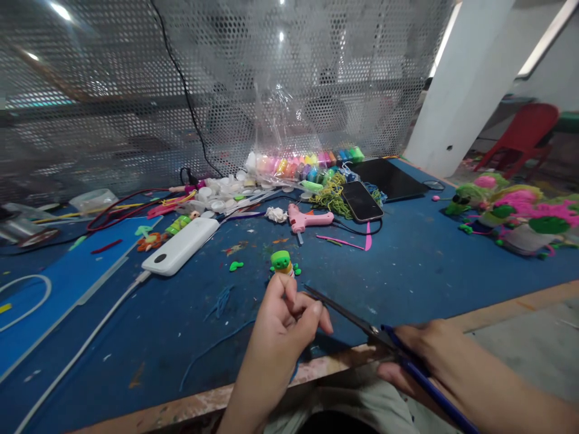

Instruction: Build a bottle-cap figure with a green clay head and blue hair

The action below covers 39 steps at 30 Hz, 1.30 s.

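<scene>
My left hand [289, 319] is closed in a pinch near the table's front edge. A strand of blue yarn [212, 346] runs behind that wrist, and a short blue bit shows below the palm; the gripped part is hidden by the fingers. My right hand [429, 355] grips scissors [362, 325] with dark blades and blue handles. Their tips point left, close to my left fingers. Just beyond the left hand stands a small green-headed clay figure [281, 261], its lower part covered by the hand. A loose bundle of blue yarn [221, 301] lies to its left.
A pink glue gun [312, 219] and a phone [362, 201] lie farther back. On the left are a white power bank [181, 247] with its cable and a blue board [90, 265]. Colourful yarn figures [520, 211] stand at right. Behind rises a perforated metal screen [217, 78].
</scene>
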{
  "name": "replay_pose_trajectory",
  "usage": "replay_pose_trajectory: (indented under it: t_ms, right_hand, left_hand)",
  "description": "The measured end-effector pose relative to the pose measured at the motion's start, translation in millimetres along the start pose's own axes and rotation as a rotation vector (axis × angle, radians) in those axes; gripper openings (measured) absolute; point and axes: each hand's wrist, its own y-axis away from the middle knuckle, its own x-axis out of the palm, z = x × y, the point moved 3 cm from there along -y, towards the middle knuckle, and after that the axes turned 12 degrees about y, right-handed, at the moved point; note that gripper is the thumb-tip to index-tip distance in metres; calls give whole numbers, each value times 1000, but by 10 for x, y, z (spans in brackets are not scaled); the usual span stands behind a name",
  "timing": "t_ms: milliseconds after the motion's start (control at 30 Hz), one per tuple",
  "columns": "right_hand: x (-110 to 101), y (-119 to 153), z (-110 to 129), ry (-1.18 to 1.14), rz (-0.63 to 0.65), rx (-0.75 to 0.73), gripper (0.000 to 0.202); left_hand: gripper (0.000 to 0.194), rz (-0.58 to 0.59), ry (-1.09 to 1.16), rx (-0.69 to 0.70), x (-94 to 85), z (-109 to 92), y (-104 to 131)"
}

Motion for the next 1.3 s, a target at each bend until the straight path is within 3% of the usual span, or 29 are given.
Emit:
replay_pose_trajectory:
  t_ms: [200,333,500,600,700,833,1000,1133,1300]
  right_hand:
    - [-115,32,-39,-273,-106,-28,43]
    - [-153,-106,-15,-490,-143,-76,33]
    - [-204,-451,154,-800,-404,-258,32]
    - [-257,-571,339,-930,-361,-390,34]
    - [-299,-589,451,-891,-292,-405,27]
    - [-302,-599,443,-691,-338,-386,9]
    - [-329,-661,392,-704,-456,-390,15]
    - [-415,-649,396,-737,-529,-381,22]
    - [-487,-591,387,-696,-583,-368,21]
  left_hand:
    - [24,51,5,8,-20,51,-41]
    - [24,44,29,10,-65,94,-53]
    - [31,36,61,-32,-84,131,-28]
    - [35,8,46,-66,-107,144,-24]
    - [36,-31,26,-66,-144,156,-35]
    - [39,-42,61,-47,-171,156,-34]
    - [25,-60,-51,-58,-182,110,-2]
    - [16,-61,-273,-30,-199,86,25]
    - [20,-75,-429,58,-219,95,79]
